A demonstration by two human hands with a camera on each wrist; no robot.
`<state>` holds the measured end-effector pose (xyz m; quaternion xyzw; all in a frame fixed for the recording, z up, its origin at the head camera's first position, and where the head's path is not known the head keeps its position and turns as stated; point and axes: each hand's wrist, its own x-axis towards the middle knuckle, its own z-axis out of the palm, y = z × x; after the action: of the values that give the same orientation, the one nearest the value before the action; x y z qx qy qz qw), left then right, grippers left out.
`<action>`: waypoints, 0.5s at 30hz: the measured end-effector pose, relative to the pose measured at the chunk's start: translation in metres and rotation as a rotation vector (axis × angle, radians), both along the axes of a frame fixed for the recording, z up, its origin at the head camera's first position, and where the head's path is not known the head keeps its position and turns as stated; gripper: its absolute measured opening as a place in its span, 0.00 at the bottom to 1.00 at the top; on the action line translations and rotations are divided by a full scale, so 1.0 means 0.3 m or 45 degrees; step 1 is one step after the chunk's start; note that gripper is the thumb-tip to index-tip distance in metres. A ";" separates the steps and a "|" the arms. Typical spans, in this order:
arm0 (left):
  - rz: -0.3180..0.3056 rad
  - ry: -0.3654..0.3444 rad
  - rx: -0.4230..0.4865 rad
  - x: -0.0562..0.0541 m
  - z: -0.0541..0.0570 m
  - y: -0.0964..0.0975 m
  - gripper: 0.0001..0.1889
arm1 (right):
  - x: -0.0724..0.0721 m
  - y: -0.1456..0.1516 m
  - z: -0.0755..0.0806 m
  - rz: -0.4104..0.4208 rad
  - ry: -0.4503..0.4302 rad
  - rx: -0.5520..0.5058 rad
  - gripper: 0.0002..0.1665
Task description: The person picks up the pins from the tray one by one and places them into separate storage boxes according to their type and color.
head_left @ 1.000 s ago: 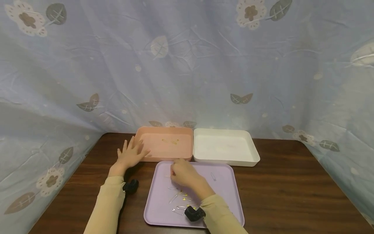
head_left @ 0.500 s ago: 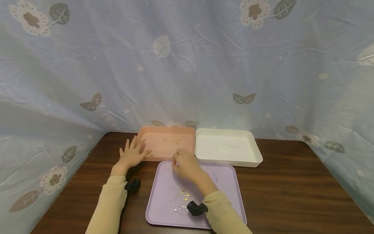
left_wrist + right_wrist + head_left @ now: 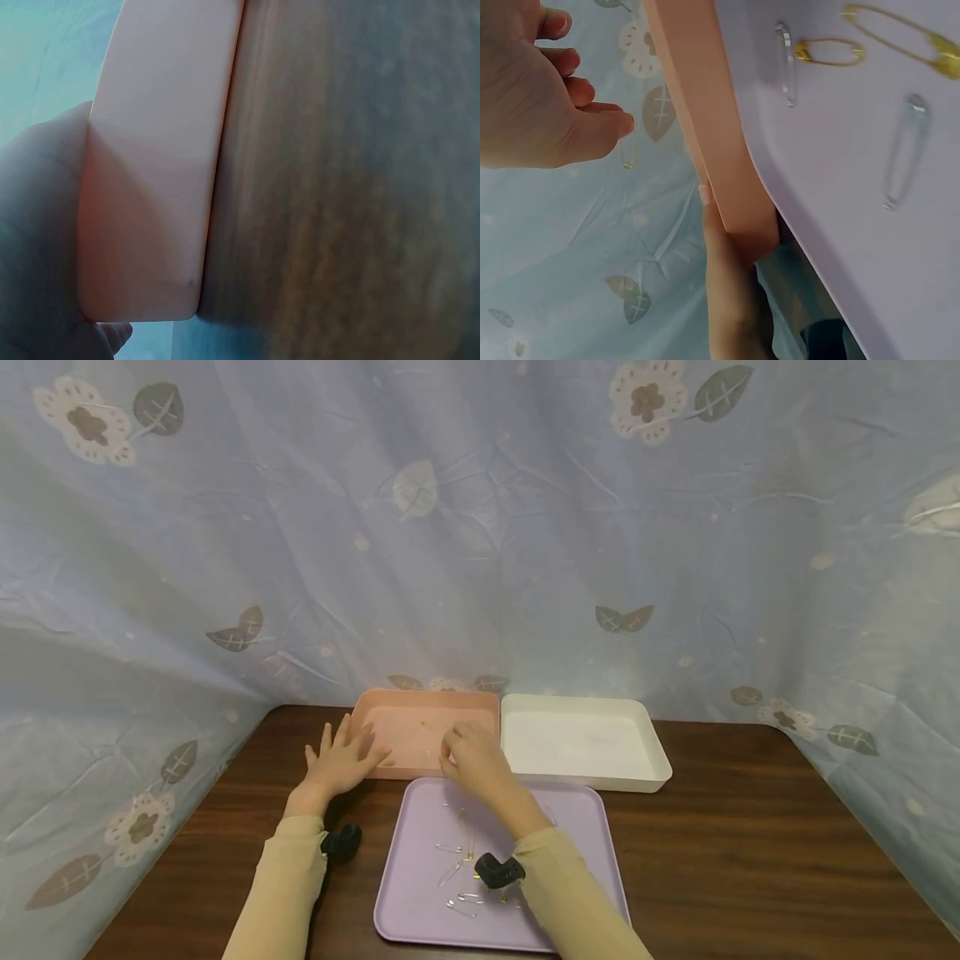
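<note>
My right hand (image 3: 474,762) is over the near right part of the pink tray (image 3: 405,772). Between thumb and fingertips it pinches a small gold safety pin (image 3: 628,156), which hangs down in the right wrist view. My left hand (image 3: 336,768) rests on the pink tray's left end, fingers spread; the left wrist view shows it against the tray wall (image 3: 150,225). On the lilac tray (image 3: 405,910) lie several gold and silver safety pins, among them a silver safety pin (image 3: 786,64) beside a gold safety pin (image 3: 829,52). Another pin (image 3: 426,724) lies inside the pink tray.
A white tray (image 3: 585,778) stands right of the pink one, both behind the lilac tray. The dark wooden table (image 3: 750,843) carries all three. A patterned blue cloth (image 3: 480,568) hangs behind them. Black cameras sit at both wrists.
My right hand has lifted from the lilac tray and moved away from me to over the pink tray, the gold safety pin in its fingers. The left hand stays at the pink tray's end.
</note>
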<state>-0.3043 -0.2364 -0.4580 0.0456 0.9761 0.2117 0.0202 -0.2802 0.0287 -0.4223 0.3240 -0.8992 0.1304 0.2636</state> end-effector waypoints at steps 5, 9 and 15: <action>0.008 0.007 -0.007 0.001 -0.009 0.002 0.44 | -0.047 -0.015 0.012 0.013 0.054 -0.006 0.07; 0.002 0.004 -0.012 -0.003 -0.014 0.003 0.45 | -0.083 -0.027 0.020 -0.013 0.053 0.023 0.06; -0.001 -0.001 0.000 -0.008 -0.006 -0.005 0.45 | -0.144 -0.053 0.025 -0.095 -0.024 0.092 0.06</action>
<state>-0.3066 -0.2380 -0.4597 0.0460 0.9760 0.2117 0.0206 -0.3233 0.0127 -0.4148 0.2982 -0.9172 0.0909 0.2480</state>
